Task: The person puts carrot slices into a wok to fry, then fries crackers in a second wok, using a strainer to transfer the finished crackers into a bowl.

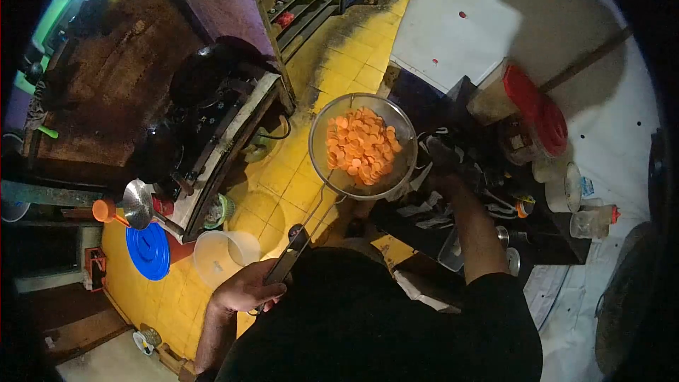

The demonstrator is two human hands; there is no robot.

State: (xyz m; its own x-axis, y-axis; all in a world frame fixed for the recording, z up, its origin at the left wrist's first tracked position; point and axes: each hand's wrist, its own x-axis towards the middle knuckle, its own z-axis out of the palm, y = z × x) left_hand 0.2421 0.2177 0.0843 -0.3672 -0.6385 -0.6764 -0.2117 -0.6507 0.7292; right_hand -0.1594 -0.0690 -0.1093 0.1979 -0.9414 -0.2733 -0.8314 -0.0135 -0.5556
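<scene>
My left hand (249,287) is closed round the dark handle of a wire-mesh strainer (320,117), at the lower middle of the view. Inside the strainer's round bowl lies a heap of thin orange slices (362,143), which look like carrot rounds. My right hand (442,157) is in shadow just right of the strainer's rim, over a cluttered dark table (417,221). Its fingers are too dark to make out, so I cannot see whether it grips anything. Pale crumpled material (419,178) shows beside it.
On the left stands a stove (205,117) with dark pans. A perforated metal skimmer (138,205) rests near its corner. Below are a blue lid (148,249) and a translucent tub (225,255) on the yellow tiled floor (279,182). Jars and a red-lidded container (541,110) stand on the right.
</scene>
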